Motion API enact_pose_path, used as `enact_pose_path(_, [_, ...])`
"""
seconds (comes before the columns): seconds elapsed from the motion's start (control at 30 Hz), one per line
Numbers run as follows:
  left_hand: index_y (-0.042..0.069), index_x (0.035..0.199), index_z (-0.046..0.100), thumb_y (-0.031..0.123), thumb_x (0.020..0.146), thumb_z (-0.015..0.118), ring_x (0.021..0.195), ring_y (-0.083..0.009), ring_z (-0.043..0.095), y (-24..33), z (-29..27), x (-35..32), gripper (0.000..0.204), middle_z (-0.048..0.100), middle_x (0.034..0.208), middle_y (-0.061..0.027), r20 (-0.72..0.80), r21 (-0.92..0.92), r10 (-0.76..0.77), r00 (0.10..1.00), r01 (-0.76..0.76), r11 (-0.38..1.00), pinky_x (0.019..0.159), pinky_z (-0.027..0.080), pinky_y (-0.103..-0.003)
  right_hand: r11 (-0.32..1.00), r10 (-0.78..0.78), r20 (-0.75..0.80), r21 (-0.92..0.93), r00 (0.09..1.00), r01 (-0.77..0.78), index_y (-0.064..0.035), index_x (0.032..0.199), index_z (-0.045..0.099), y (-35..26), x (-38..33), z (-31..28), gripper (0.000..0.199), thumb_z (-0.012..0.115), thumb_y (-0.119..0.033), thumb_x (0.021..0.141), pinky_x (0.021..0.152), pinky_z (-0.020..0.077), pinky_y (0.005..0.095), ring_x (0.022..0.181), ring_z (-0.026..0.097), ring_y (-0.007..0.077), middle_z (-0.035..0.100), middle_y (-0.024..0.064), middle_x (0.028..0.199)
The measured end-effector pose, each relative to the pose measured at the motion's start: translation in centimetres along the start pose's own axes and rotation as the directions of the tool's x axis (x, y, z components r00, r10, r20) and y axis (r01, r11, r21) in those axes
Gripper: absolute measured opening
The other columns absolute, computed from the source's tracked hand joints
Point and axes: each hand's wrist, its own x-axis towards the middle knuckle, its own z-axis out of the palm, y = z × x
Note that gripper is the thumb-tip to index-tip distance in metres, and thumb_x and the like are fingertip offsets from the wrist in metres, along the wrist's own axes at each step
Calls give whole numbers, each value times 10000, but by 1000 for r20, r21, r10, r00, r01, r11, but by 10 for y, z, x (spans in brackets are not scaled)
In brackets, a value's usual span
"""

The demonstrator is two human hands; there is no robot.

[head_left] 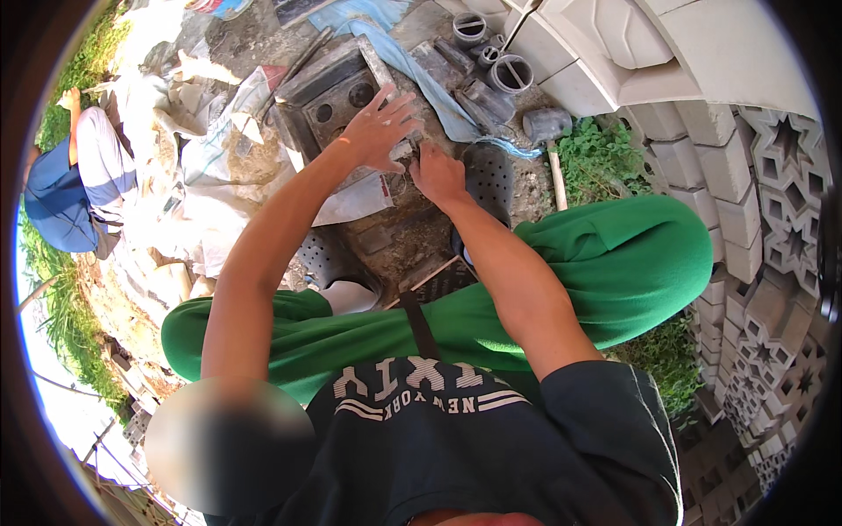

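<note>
My left hand (382, 133) is stretched out with its fingers spread, just over the near right corner of a dark block mould (309, 112) that has round holes in its middle. A pale grey bar (375, 63) lies along the mould's right side, partly behind my fingers. Close beside it, my right hand (438, 172) is closed, its fingers curled down near the ground; what they hold, if anything, is hidden. A flat whitish sheet (358, 202) lies below my left hand, between my feet in dark perforated clogs (488, 180).
A blue cloth (412, 77) runs past the mould's right side. Several dark cylindrical moulds (510, 74) stand or lie beyond it. A wooden stick (558, 175) lies by green plants (603, 162). Stacked concrete blocks (781, 237) line the right. At far left, another person (66, 188) sits near pale sacks (215, 206).
</note>
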Motion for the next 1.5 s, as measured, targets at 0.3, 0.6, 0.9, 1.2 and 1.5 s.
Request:
enact_pose_path(0.3, [118,1129,592,394,534,854,1235,-274,484,-1,11,13,706,562,1168,-76,-33,-58,-14,999,12,998,1190,219,-503,972,-154,-43,-188,987,144,-38,952,559,10,6,-4,296,659,-286,825,573,546,432,751,692,308,646,135,889])
enact_pose_path(0.6, [112,1126,579,505,562,843,1269,-256,447,-2,18,20,736,546,1154,-59,-87,-26,-58,994,56,998,1173,221,-533,945,-252,-56,-228,966,234,-78,973,578,27,18,-16,250,661,-262,825,541,518,449,743,688,275,636,88,890])
enact_pose_path(0.9, [108,1269,504,568,609,822,1442,-276,253,13,10,14,866,456,1348,-78,22,-62,-136,990,137,989,1184,148,-567,910,-311,71,-267,948,318,-127,1082,601,39,26,-25,273,611,-323,892,787,460,490,963,654,263,660,62,982])
enact_pose_path(1.2, [161,1514,281,463,738,781,1483,-272,173,38,11,-24,972,190,1604,-80,5,-126,-322,947,320,939,1205,152,-507,768,-524,76,-389,848,509,-120,1009,663,49,54,-49,426,706,-478,782,878,434,445,1068,590,232,639,50,1037])
enact_pose_path(1.5, [65,1363,465,404,821,720,1375,-352,365,10,50,-102,689,457,1432,-172,-553,-523,-818,155,700,487,1158,214,-515,844,-354,2,-430,935,320,-88,1034,652,24,52,-69,633,711,-622,698,878,441,462,1077,583,268,628,97,1033])
